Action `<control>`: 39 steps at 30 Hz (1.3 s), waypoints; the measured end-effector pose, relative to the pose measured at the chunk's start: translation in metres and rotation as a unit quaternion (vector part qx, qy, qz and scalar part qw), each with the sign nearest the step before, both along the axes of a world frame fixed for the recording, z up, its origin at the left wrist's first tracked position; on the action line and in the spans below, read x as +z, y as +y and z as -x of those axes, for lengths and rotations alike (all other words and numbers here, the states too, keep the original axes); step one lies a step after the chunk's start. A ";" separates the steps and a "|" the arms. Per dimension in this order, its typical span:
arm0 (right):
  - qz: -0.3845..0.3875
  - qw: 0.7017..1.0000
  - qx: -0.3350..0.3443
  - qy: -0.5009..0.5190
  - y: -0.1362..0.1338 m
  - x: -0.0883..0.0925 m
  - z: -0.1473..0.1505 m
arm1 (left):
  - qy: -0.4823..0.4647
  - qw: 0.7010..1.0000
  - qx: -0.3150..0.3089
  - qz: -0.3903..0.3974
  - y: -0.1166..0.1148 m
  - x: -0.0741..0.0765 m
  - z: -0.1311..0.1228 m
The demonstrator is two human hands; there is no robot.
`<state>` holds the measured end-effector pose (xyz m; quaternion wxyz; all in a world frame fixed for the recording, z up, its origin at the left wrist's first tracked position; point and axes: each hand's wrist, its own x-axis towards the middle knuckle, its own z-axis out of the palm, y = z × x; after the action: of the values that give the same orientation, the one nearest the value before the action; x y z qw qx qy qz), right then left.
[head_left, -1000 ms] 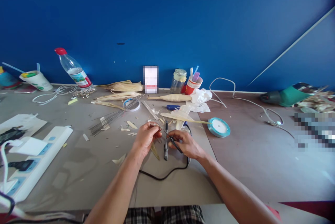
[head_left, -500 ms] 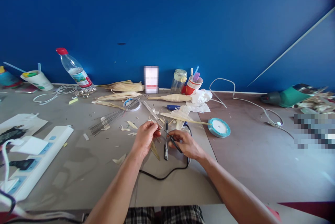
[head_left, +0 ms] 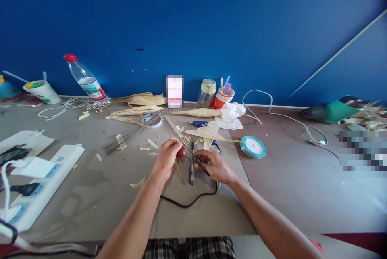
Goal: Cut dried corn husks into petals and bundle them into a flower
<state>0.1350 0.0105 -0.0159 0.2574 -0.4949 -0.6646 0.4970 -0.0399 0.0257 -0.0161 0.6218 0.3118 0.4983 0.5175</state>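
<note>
My left hand is closed in a pinch on a thin strip of dried husk that hangs down from its fingers. My right hand is closed round small black-handled pliers, whose tip points up-left toward the left fingers. A thin wire runs between the two hands. Both hands hover just above the table. Between them lies a black pen, and a black cable loops under the right hand.
Dried corn husks, a bundle of thin wires, a teal ribbon spool, a red cup, a glass jar, a tilted water bottle, a white power strip and a green heat gun lie around.
Almost nothing has changed; my left hand's fingers have shifted slightly up and right toward the pliers' tip.
</note>
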 end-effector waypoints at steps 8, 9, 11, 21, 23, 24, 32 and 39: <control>-0.035 0.999 -0.002 -0.021 0.001 -0.002 -0.001 | 0.005 1.000 0.002 -0.011 0.000 -0.001 0.001; -0.043 0.999 -0.003 -0.025 0.001 -0.004 -0.001 | 0.008 1.000 0.002 -0.015 0.000 -0.002 0.001; -0.055 0.998 -0.006 -0.030 0.002 -0.006 -0.002 | 0.021 1.000 0.001 -0.023 0.000 -0.003 0.002; -0.076 0.996 -0.021 -0.044 0.001 -0.006 -0.001 | 0.053 0.998 0.006 -0.035 -0.001 0.000 0.001; -0.063 0.997 -0.036 -0.017 0.001 -0.006 -0.001 | 0.045 0.999 0.010 -0.029 -0.001 0.002 0.001; -0.054 0.998 -0.042 0.002 0.001 -0.006 -0.002 | 0.040 0.999 0.010 -0.026 -0.001 0.002 0.001; -0.091 0.995 -0.030 -0.027 0.001 -0.006 -0.001 | 0.017 1.000 -0.016 -0.012 -0.002 -0.001 0.000; -0.152 0.986 -0.020 -0.064 0.003 -0.012 -0.002 | 0.017 0.999 -0.035 -0.016 -0.003 -0.001 -0.003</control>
<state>0.1367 0.0139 -0.0280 0.2971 -0.4939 -0.7375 0.3520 -0.0364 0.0222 -0.0166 0.6263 0.3476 0.4889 0.4979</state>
